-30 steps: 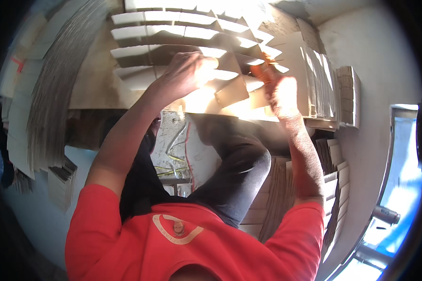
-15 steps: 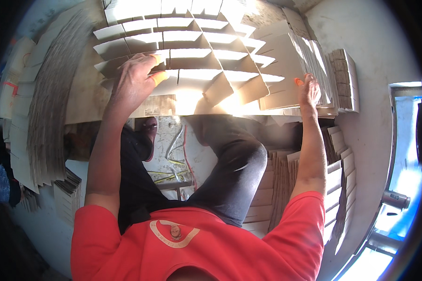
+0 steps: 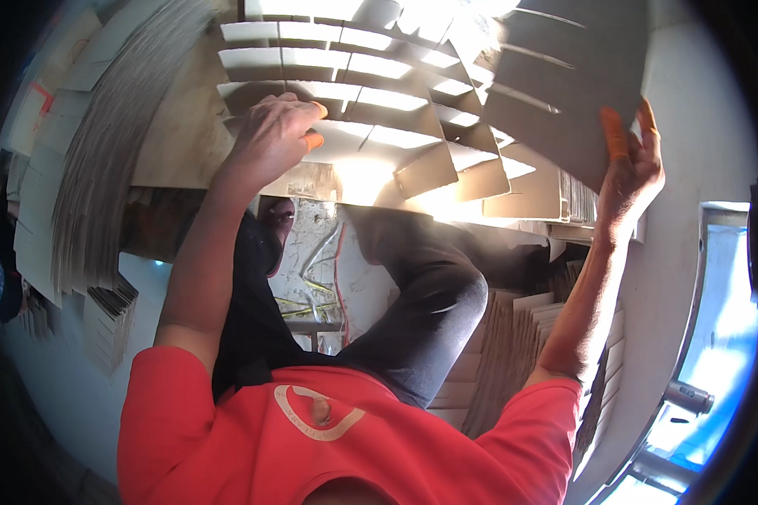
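Observation:
A cardboard divider grid (image 3: 404,139) of interlocked slotted strips stands on the wooden table in front of me. My left hand (image 3: 276,139), with orange covers on its fingertips, grips the nearest long strips at the grid's left side. At the right, my right hand (image 3: 633,164) holds up a slotted cardboard sheet (image 3: 577,80) by its lower right edge, thumb and fingers closed on it. The sheet is tilted, its slots run in from its left side, and it hides part of the stack behind it.
A tall row of cardboard sheets (image 3: 114,160) stands at the left. More slotted cardboard (image 3: 535,189) sits on the table's right side, below the raised sheet. Several cardboard stacks (image 3: 514,337) lie low beside my right leg. Bright sunlight washes out parts of the grid and table.
My right hand has lifted a slotted sheet up from the stack on the right. My left hand keeps its hold on the grid, which now appears farther right in the picture.

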Action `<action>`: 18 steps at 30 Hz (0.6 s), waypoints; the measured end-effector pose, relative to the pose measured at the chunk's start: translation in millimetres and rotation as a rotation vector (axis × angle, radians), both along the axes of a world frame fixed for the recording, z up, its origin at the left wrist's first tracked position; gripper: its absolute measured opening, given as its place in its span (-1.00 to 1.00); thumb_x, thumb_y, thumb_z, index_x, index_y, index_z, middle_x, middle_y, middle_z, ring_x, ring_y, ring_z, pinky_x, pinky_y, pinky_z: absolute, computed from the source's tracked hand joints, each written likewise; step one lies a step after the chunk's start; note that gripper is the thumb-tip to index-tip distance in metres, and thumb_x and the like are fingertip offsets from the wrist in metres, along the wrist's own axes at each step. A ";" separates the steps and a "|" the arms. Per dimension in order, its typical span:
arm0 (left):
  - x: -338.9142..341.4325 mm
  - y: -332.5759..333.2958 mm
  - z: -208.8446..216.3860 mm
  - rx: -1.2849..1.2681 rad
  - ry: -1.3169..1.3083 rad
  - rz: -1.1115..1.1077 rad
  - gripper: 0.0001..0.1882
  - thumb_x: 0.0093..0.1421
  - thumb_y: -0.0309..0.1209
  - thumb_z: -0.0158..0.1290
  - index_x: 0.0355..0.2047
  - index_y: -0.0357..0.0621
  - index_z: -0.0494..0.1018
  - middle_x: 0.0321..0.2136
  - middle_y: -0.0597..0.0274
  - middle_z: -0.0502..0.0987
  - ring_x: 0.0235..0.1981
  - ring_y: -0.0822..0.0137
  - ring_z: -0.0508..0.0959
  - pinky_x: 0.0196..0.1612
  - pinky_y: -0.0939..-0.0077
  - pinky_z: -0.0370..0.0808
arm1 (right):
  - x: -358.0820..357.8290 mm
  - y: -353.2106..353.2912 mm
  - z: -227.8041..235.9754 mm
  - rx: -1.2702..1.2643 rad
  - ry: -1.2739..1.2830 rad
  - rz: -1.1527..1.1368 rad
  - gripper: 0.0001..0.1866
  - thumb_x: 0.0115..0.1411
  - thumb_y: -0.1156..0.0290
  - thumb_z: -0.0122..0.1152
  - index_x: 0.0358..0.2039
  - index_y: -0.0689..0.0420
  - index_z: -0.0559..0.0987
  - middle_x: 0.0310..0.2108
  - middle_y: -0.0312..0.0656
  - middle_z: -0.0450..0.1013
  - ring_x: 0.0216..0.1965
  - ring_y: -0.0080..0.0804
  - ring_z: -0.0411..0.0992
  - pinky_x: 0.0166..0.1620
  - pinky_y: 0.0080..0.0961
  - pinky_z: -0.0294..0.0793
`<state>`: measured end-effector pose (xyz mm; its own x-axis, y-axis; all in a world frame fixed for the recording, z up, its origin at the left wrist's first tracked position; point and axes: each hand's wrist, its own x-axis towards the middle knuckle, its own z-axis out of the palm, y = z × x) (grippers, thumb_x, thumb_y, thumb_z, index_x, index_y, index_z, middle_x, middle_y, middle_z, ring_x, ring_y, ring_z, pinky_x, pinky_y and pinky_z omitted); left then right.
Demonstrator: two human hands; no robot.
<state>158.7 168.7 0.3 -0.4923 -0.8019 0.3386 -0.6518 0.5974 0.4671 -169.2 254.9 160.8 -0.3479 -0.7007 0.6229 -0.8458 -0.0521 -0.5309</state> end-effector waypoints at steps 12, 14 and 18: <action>1.1 -9.3 -17.1 -0.098 0.017 -0.096 -0.89 -0.07 -0.58 0.14 -0.50 -0.19 0.42 -0.61 0.11 0.45 -0.44 0.13 0.51 -0.38 0.21 0.41 | 80.8 -49.7 -29.4 0.367 -0.044 0.368 -0.46 0.10 0.41 0.29 0.12 0.18 0.42 -0.64 -0.37 0.37 -0.58 -0.80 0.25 -0.47 -0.78 0.29; -0.3 -10.8 -19.5 -0.101 0.030 -0.098 -0.89 -0.07 -0.58 0.13 -0.50 -0.18 0.42 -0.61 0.12 0.46 -0.44 0.14 0.51 -0.38 0.22 0.42 | 91.5 -49.0 -22.8 0.509 -0.018 0.340 -0.41 0.13 0.43 0.28 0.19 0.15 0.35 -0.45 -0.27 0.58 -0.47 -0.80 0.41 -0.37 -0.80 0.38; -3.0 -13.2 -20.6 -0.113 0.048 -0.115 -0.90 -0.08 -0.59 0.10 -0.51 -0.17 0.42 -0.59 0.15 0.48 -0.44 0.15 0.52 -0.37 0.24 0.42 | 84.0 -56.8 -30.2 0.502 -0.013 0.367 -0.40 0.14 0.43 0.27 0.19 0.20 0.31 -0.43 -0.22 0.58 -0.46 -0.80 0.40 -0.34 -0.79 0.40</action>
<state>155.8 155.5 -20.3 -0.5597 -0.6968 0.4484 -0.5549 0.7171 0.4217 -85.2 198.1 130.5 -0.0343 -0.9823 0.1843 -0.8137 -0.0796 -0.5758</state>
